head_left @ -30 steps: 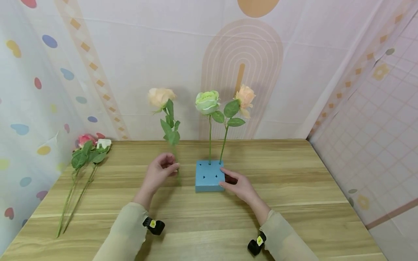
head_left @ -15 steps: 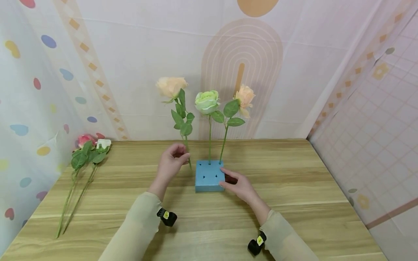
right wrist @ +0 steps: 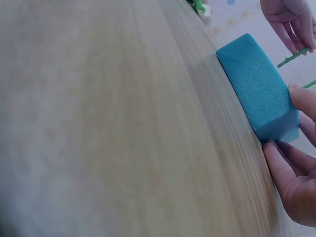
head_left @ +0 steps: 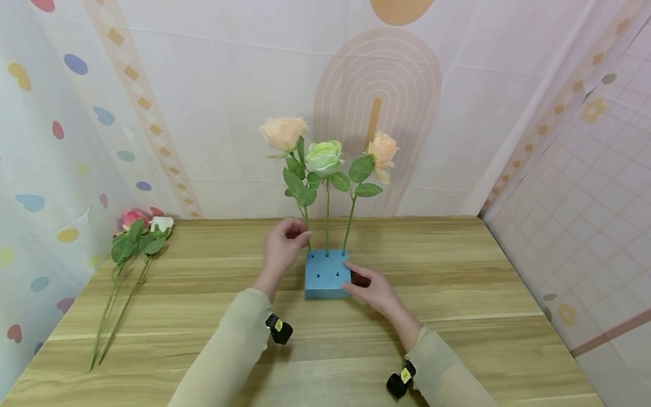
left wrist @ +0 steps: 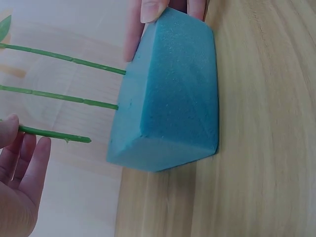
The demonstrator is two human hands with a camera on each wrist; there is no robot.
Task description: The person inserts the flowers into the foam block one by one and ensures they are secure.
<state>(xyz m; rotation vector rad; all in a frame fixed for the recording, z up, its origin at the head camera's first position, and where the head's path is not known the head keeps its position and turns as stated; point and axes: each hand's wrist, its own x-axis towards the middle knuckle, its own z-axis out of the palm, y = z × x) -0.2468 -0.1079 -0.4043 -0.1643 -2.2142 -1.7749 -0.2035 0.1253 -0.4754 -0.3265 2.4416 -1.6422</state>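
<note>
My left hand [head_left: 285, 249] pinches the stem of a pale peach artificial rose [head_left: 283, 133] between thumb and fingers, flower up. In the left wrist view the cut end of its stem [left wrist: 61, 135] hangs free, just short of the blue foam block [left wrist: 180, 84]. That block has several small holes in its top. My right hand [head_left: 375, 291] grips the block's right end, thumb and fingers spread around it, as the right wrist view also shows. A green rose [head_left: 324, 159] and a second peach rose [head_left: 382, 150] stand upright in holes along the back row.
On the left of the wooden table [head_left: 458, 316] lie a pink rose [head_left: 134, 219] and a white rose [head_left: 161, 224], stems toward the front. A patterned cloth [head_left: 244, 68] hangs behind the table, with more cloth at both sides.
My left hand has carried the peach rose right and upward, from left of the block to its back left corner. My right hand and the block have stayed put.
</note>
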